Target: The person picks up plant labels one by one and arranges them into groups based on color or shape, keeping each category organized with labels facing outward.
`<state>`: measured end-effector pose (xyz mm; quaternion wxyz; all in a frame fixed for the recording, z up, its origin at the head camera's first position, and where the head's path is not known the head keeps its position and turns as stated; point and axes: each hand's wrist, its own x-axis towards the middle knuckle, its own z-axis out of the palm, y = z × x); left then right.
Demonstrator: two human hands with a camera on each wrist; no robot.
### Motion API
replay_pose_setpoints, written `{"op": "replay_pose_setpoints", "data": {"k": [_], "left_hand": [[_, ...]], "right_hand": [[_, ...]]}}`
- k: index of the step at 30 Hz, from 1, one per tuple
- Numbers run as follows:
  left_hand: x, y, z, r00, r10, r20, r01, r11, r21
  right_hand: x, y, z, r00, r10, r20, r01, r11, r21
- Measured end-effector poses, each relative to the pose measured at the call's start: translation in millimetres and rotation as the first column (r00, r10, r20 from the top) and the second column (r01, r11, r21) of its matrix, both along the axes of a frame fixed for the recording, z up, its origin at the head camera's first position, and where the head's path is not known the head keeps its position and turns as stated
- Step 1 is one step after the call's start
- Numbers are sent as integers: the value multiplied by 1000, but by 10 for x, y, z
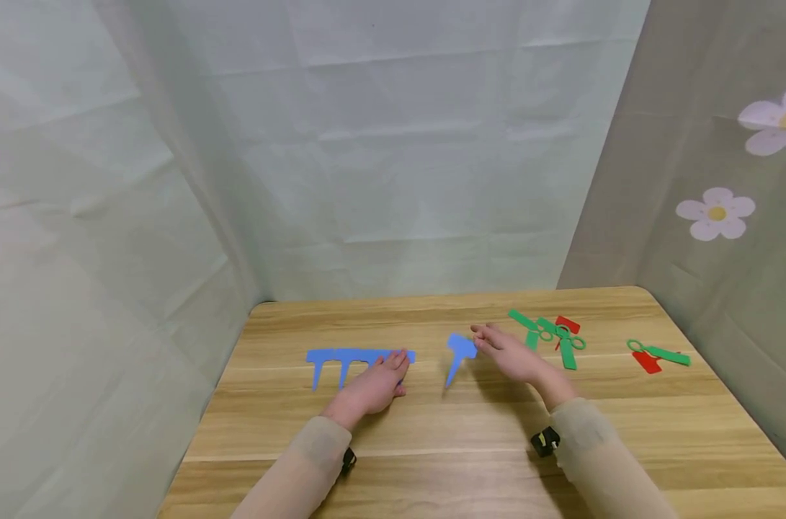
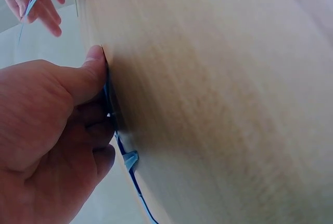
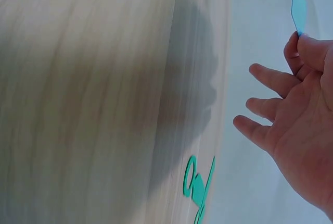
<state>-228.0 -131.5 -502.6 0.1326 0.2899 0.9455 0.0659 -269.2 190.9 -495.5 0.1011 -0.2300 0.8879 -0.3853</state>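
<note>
A row of blue T-shaped plant labels (image 1: 328,355) lies flat on the table, heads side by side and stems toward the person. My left hand (image 1: 377,383) rests on the right end of this row, pressing it with fingertips and thumb and covering some stems. In the left wrist view, the left hand (image 2: 57,125) touches the labels' edge at the tabletop. My right hand (image 1: 506,353) pinches a single blue plant label (image 1: 460,349) by its head, off the table. Thumb and forefinger hold it in the right wrist view, where the right hand's (image 3: 307,99) other fingers are spread.
Right of the right hand lie several green tags with rings (image 1: 568,353) and a red label (image 1: 568,324), partly overlapping. Farther right, another green ring tag (image 1: 668,355) crosses a red label (image 1: 645,362). Pale cloth (image 1: 405,180) hangs behind the wooden table (image 1: 431,461).
</note>
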Motion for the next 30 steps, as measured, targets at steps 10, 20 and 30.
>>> {"op": "replay_pose_setpoints", "data": {"k": [10, 20, 30], "left_hand": [[-7, -6, -20, 1000, -2, -8, 2, 1000, -15], [-10, 7, -33, 1000, 12, 7, -12, 1000, -8], [-28, 16, -53, 1000, 18, 7, -17, 999, -30]], "right_hand": [[-56, -210, -14, 1000, 30, 8, -30, 999, 23], [-151, -372, -13, 997, 78, -8, -77, 993, 86], [-262, -522, -6, 994, 106, -8, -104, 980, 167]]}}
